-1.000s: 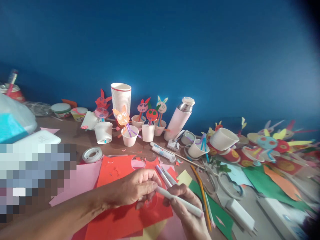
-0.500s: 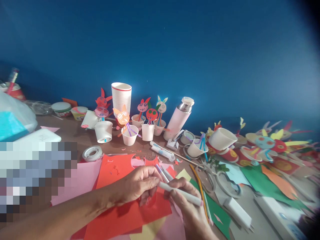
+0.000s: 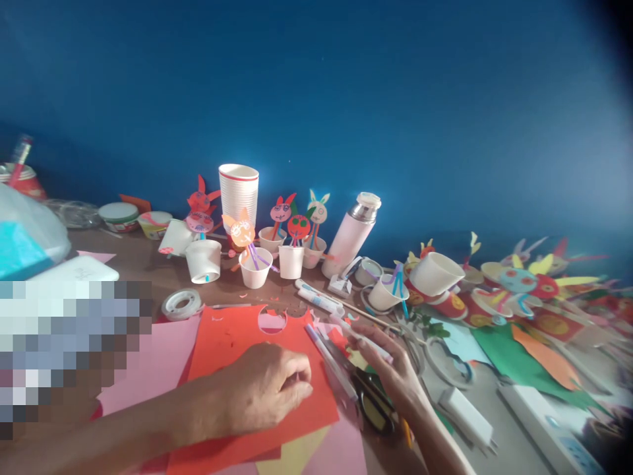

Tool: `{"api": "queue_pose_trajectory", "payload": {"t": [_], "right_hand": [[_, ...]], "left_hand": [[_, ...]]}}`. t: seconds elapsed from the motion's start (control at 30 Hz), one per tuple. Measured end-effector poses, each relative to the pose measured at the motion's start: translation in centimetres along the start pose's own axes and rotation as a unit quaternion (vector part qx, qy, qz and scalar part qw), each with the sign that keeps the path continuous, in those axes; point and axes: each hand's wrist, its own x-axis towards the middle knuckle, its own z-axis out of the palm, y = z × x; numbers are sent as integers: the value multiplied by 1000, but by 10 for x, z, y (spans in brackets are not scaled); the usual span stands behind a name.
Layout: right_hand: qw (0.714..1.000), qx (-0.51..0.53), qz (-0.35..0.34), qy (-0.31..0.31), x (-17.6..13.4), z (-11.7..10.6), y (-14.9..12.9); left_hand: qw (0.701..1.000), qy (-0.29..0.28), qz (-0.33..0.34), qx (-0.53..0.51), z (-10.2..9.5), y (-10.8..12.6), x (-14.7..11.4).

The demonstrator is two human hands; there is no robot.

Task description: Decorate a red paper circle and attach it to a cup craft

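Observation:
My left hand rests over a sheet of red paper with its fingers curled; what they hold, if anything, is hidden. A round hole is cut near the sheet's far edge. To the right, my right hand is closed on a white marker, lowered near the far scraps. Black-handled scissors lie between the hands, beside another pale marker with a purple end. More white markers lie beyond.
Paper cups with paper animal faces line the back, near stacked cups and a pink thermos. A tape roll sits left. On the right are a white charger, a power strip and green paper.
My hands have moved apart. The right carries the white marker away toward the far right; the left has dropped lower onto the red paper. The scissors and the hole are now uncovered.

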Motion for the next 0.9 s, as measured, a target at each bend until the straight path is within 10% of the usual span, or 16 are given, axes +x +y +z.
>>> {"api": "queue_pose_trajectory", "payload": {"t": [0.47,0.77,0.9], "right_hand": [[979,-177,-85,-55,4,-14,7],[860,-457,-223,36,-9,40,12],[856,-449,-251,45,-10,45,17]], "left_hand": [[998,41,-22,34,-17,-3,5],[989,93,5,112,-9,-28,17],[984,112,10,139,-7,-29,20]]}}
